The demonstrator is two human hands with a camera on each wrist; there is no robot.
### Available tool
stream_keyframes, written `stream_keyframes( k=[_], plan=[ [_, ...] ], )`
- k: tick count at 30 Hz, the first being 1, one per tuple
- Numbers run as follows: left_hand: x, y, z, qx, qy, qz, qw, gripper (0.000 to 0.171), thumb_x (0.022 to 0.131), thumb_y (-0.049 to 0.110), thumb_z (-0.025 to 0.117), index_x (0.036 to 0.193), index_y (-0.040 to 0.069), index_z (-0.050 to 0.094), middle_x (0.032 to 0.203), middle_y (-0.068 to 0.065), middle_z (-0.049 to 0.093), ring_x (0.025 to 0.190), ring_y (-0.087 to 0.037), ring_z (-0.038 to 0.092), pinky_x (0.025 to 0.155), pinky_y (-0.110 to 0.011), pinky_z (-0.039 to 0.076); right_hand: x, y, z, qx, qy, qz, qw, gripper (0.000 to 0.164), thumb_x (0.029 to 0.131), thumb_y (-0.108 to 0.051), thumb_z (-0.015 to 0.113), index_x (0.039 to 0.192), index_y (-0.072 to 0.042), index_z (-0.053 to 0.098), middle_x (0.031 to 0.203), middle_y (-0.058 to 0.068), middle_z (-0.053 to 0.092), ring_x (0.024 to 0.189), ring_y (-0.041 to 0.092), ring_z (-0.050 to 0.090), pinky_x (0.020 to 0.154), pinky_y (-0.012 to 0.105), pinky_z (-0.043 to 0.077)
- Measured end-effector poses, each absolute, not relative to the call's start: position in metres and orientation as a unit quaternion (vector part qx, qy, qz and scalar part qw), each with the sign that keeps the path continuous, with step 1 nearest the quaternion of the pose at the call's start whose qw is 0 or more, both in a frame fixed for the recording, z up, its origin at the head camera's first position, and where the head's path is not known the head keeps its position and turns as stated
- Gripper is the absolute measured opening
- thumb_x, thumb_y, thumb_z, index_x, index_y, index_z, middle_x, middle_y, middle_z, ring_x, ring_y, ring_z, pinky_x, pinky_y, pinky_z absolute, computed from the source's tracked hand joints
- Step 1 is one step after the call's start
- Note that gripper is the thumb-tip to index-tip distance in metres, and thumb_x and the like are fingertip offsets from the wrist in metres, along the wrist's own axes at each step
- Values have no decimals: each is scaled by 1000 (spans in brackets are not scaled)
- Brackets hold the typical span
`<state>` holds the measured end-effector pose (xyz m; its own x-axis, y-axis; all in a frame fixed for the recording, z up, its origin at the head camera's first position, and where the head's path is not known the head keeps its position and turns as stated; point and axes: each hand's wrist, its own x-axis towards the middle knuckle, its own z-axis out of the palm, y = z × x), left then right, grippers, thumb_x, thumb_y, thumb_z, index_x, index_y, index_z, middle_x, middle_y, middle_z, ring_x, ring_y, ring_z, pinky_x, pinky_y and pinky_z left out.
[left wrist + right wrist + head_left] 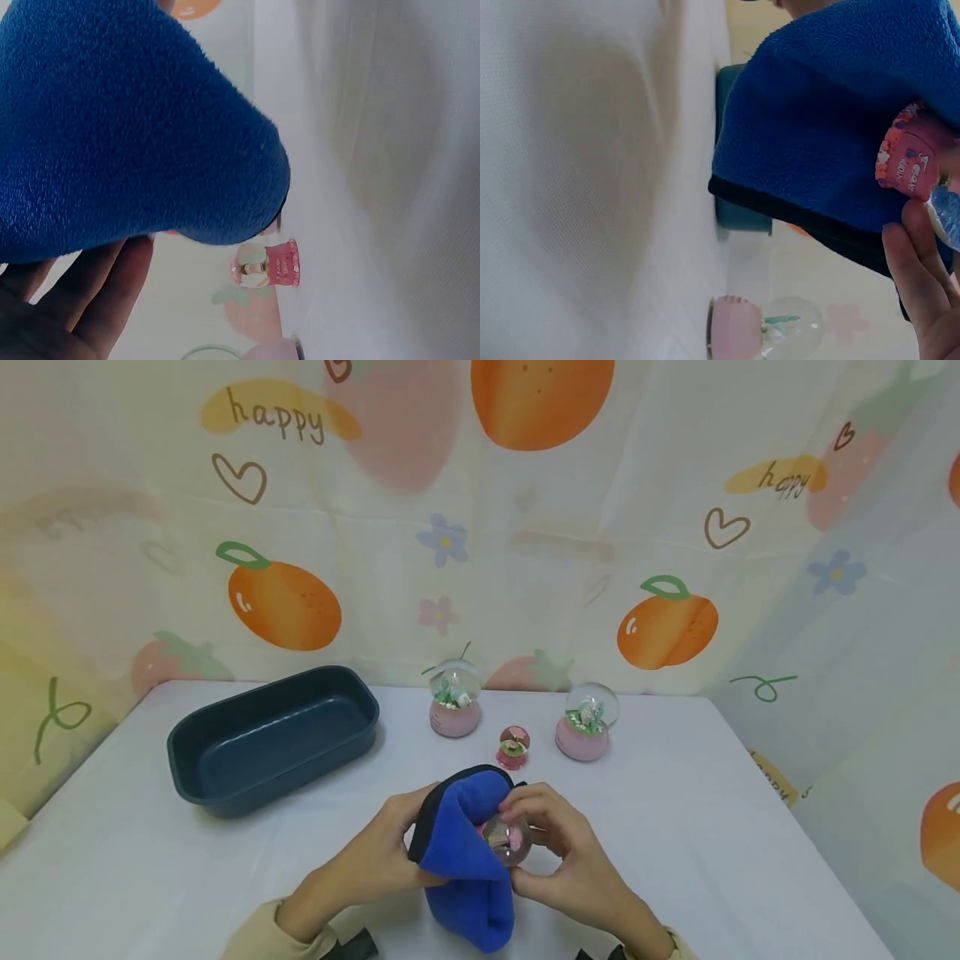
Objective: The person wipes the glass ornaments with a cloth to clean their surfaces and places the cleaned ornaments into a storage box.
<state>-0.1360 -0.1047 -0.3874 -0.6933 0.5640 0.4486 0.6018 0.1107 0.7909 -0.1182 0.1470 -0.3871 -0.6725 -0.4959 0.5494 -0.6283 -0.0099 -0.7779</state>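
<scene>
In the head view my left hand (pixel 378 856) grips a blue towel (pixel 468 893) with black edging, folded partly around a small snow globe (pixel 512 843). My right hand (pixel 566 852) holds that globe by its clear ball, fingers above and thumb below. The right wrist view shows its pink lettered base (pixel 913 161) against the towel, with the right fingers (pixel 915 262) beside it. Fingers of a hand (pixel 82 300) show under the towel in the left wrist view. Both hands are over the near middle of the table.
Behind the hands stand another small pink snow globe (pixel 513 748) and two larger snow globes with pink bases, one at left (pixel 454 714) and one at right (pixel 583 739). A dark teal bin (pixel 273 739) sits at the back left of the white table (pixel 712 827). A printed fabric backdrop (pixel 525 568) hangs behind.
</scene>
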Motion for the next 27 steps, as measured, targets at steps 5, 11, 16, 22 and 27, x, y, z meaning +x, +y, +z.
stream_keyframes(
  k=[5, 11, 16, 22, 27],
  plan=[
    [-136, -103, -387, -413, -741, -521, 93, 50, 78, 12, 82, 123, 12, 61, 115, -5, 71, 101, -12, 66, 88, -30, 56, -119, 147, -387, 377, -704, 599, 49, 53, 78, 12, 74, 124, -1, 51, 122, 17, 53, 99, 13, 62, 78, 28, 58],
    [-137, -102, -387, -423, -738, -509, 132, 41, 80, 9, 80, 118, 10, 65, 109, -6, 73, 97, -11, 68, 86, -30, 57, -119, 148, -385, 371, -715, 587, 79, 50, 77, 9, 77, 121, -2, 57, 117, 17, 60, 94, 13, 65, 77, 29, 59],
    [-139, -105, -388, -407, -726, -538, 134, 33, 77, -7, 70, 104, 11, 66, 91, -5, 72, 82, -3, 61, 73, -26, 55, -120, 149, -384, 384, -727, 558, 111, 49, 76, 6, 80, 121, -4, 64, 116, 17, 67, 98, 11, 66, 72, 29, 60],
    [-139, -108, -386, -360, -752, -551, 28, 39, 83, 5, 74, 120, 14, 62, 111, -3, 71, 99, -8, 64, 89, -29, 53, -121, 150, -385, 393, -723, 558, 106, 51, 75, 10, 78, 122, -3, 64, 120, 16, 66, 99, 12, 66, 73, 29, 60],
    [-138, -109, -384, -335, -764, -544, -91, 53, 89, 21, 72, 137, 22, 51, 130, 2, 64, 119, -13, 59, 102, -31, 46, -121, 149, -387, 420, -704, 561, 120, 52, 73, 15, 76, 121, -1, 64, 122, 18, 63, 105, 17, 66, 80, 31, 59]
  ],
)
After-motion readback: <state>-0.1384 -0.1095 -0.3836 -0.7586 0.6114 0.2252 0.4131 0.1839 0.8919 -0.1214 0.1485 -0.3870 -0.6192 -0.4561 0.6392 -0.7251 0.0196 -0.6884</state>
